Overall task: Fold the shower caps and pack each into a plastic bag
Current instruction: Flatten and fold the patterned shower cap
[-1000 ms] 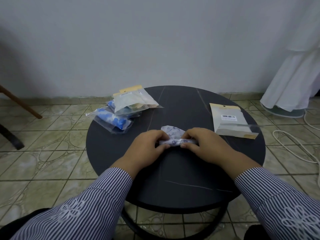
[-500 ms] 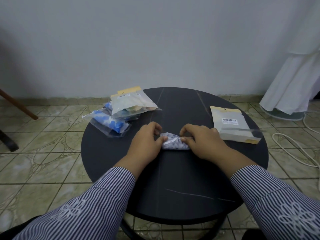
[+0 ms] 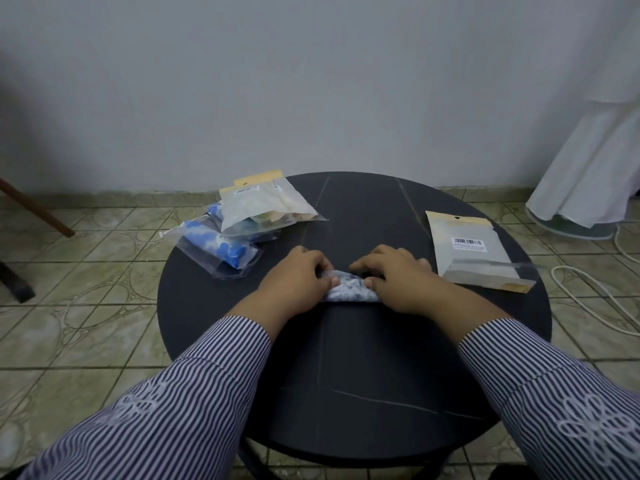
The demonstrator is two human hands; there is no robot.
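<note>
I see my left hand [image 3: 294, 282] and right hand [image 3: 394, 278] pinching the folded shower cap [image 3: 349, 292] mid-table [image 3: 346, 393]; empty bag [image 3: 474, 254] at two o'clock.

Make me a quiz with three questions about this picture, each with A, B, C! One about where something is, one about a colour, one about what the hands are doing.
1. Where does the empty bag with the barcode lie on the round table?
A. beside the right hand
B. under the left hand
C. on the floor

2. What colour is the table?
A. white
B. black
C. red

3. What is the folded shower cap doing?
A. already in a bag
B. hanging off the edge
C. being pinched by both hands

Answers:
1 A, it lies just past the right hand.
2 B, the top is dark black.
3 C, the left hand and right hand each pinch one end of it.
</note>
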